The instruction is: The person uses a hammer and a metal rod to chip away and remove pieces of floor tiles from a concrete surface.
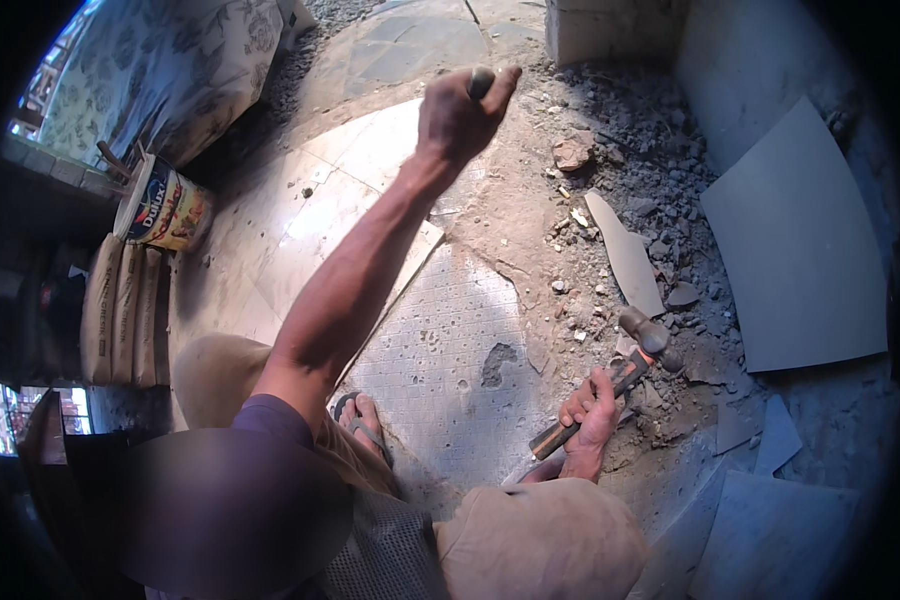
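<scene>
My left arm reaches far forward, and my left hand [460,120] is closed in a fist. From the top of that fist pokes a dark, rounded end [481,82]; the rest of this thing is hidden by the fingers. My right hand [590,420], low on the right, grips a hammer [628,372] by its dark handle with orange marks. The metal head of the hammer points away from me, over broken rubble [660,210]. Between my arms lies a grey tile [420,350] with a grid pattern, specks and a dark chipped patch.
Pale shiny tiles [340,190] cover the floor at left. A paint bucket [175,210] and upright filled sacks [120,310] stand there. Tile shards [625,255] lie on the rubble; a large grey sheet [800,250] leans at right. My sandalled foot [365,425] is beside the grid tile.
</scene>
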### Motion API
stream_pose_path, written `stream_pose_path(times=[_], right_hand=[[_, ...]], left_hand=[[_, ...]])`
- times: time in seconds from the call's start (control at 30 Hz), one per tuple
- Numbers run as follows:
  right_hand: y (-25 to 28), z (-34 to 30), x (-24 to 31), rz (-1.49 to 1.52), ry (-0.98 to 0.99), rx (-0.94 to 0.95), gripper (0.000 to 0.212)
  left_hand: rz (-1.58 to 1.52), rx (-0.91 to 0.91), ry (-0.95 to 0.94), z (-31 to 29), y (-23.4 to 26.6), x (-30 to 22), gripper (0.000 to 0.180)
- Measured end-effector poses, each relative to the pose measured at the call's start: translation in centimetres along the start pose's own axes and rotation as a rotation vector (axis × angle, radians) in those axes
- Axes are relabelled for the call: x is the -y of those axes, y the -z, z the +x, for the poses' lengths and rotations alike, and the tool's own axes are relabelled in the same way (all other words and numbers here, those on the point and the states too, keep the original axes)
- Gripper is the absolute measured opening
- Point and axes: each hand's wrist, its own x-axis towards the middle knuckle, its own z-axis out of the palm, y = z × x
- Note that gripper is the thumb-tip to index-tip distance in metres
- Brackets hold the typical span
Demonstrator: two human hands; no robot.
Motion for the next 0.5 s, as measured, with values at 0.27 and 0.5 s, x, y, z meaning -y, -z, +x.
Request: stream_pose_path(times=[0.27,0.5], right_hand=[[-0.8,-0.7,-3.4,-0.5,-0.016,-0.041,0.026],[2.5,1.9,-10.5,-0.848,0.388,0.05,0.029]], left_hand=[[0.685,0.538,0.062,4.0,0.3,5.8,0.051],[0.683,0.853,0.431,-7.8,-2.2,17.0,0.051]])
